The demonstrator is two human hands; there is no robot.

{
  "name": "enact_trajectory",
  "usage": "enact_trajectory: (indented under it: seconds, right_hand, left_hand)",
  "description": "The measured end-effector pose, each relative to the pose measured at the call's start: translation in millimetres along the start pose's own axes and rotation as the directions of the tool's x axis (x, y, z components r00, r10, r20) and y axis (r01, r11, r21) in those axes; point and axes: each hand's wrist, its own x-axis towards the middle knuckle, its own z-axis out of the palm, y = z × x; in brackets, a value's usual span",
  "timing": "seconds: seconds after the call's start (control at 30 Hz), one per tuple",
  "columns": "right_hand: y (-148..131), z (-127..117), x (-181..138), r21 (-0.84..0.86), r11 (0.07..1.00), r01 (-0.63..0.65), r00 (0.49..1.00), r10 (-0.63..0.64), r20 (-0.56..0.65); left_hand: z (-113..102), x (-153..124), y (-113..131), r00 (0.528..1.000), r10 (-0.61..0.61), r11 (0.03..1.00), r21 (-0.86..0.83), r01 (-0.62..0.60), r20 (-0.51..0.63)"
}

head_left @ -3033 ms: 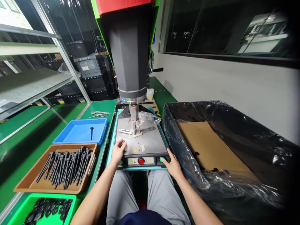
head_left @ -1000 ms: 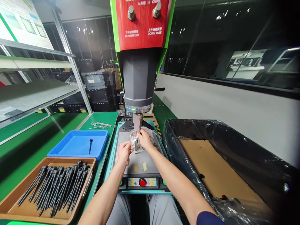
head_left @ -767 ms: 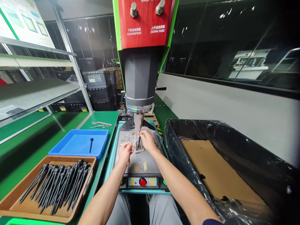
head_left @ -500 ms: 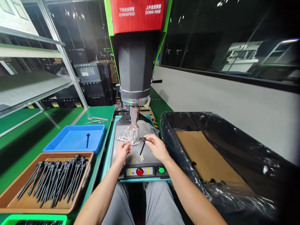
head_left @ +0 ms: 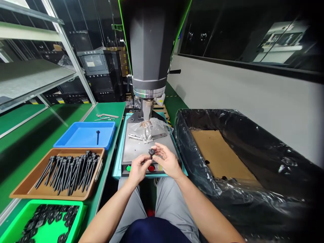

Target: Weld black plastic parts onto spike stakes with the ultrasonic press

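Both my hands meet over the front edge of the press's grey base plate (head_left: pixel 141 148). My left hand (head_left: pixel 138 169) and my right hand (head_left: pixel 167 162) pinch a small black pin (head_left: pixel 151 152) between their fingertips, its round head pointing up. The pin hangs above the red button (head_left: pixel 151 167) on the control strip. Behind it, crumpled clear plastic film (head_left: pixel 148 128) lies around the fixture under the press horn (head_left: pixel 147 108).
On the left sit a brown tray (head_left: pixel 27 193) of several black pins, a blue tray (head_left: pixel 76 141) holding one pin, and a green bin (head_left: pixel 76 219) of black caps. A big box lined with a black bag (head_left: pixel 227 189) stands on the right.
My right hand pulled the black pin out of the fixture and brought it back to the plate's front edge. My left hand let go of the plastic film and joined it on the pin.
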Motion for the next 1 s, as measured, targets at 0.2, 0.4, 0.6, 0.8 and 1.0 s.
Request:
enact_trajectory:
  seconds: [0.2, 0.4, 0.6, 0.8, 1.0]
  right_hand:
    - [-8.7, 1.6, -1.5, -0.2, 0.978, 0.054, 0.985, -0.019, 0.171]
    - [-3.9, 12.9, 0.8, -0.2, 0.98, 0.013, 0.993, 0.011, 0.114]
    - [2.0, 36.6, 3.1, -0.179, 0.983, -0.048, 0.987, 0.074, 0.143]
    - [8.4, 65.5, 0.0, -0.157, 0.982, 0.1, 0.977, -0.068, 0.2]
    - [6.7, 90.2, 2.7, -0.102, 0.981, 0.163, 0.963, -0.136, 0.234]
  left_hand:
    - [-5.2, -4.8, 0.9, 1.0, 0.022, 1.0, -0.013, -0.022, -0.008]
    - [-9.0, -14.2, 0.4, 0.997, -0.079, 0.996, -0.035, 0.078, -0.014]
    - [-19.5, -32.5, -0.9, 0.985, -0.15, 0.985, -0.104, 0.141, -0.084]
    - [-43.4, -49.3, 6.9, 0.97, -0.157, 0.986, 0.021, 0.164, -0.185]
    - [-57.7, -61.0, 19.5, 0.958, -0.153, 0.981, 0.077, 0.177, -0.243]
